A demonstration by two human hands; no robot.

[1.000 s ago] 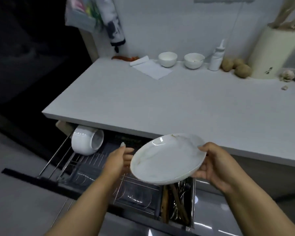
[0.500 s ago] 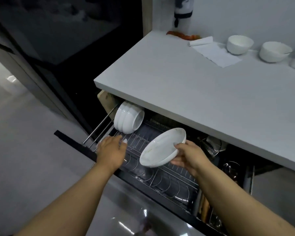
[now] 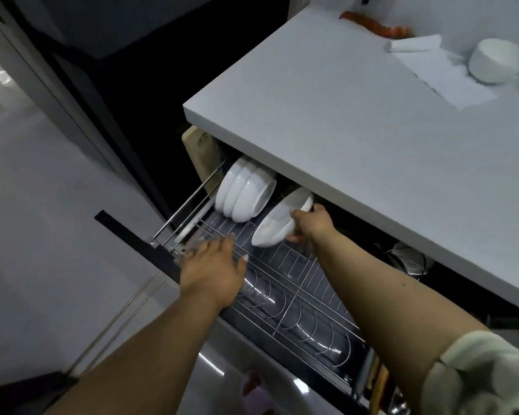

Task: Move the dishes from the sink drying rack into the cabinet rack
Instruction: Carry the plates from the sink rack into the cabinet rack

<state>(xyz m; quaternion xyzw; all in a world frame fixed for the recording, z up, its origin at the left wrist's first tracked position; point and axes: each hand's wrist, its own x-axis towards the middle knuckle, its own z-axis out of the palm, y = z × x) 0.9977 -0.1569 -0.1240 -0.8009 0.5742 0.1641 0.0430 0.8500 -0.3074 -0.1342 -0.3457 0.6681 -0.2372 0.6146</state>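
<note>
Since a moment ago, the shallow white ceramic dish [image 3: 277, 221] has travelled deeper into the pull-out chrome wire cabinet rack [image 3: 297, 283], beside the stacked white bowls [image 3: 244, 191]. Right hand [image 3: 310, 224] grips its rim; left hand [image 3: 215, 269] hovers, fingers relaxed. Seat it upright between wires before releasing.

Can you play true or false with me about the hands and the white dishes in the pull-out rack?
1. The right hand holds a white dish tilted on its edge over the wire rack. True.
2. The left hand is holding a dish too. False: it holds nothing; its fingers are stretched out above the rack's front.
3. A stack of white bowls lies on its side at the back of the rack. True.
4. The held dish is touching the stack of bowls. False: there is a gap between them.
5. A white bowl on the counter sits up on the worktop. True.
</note>
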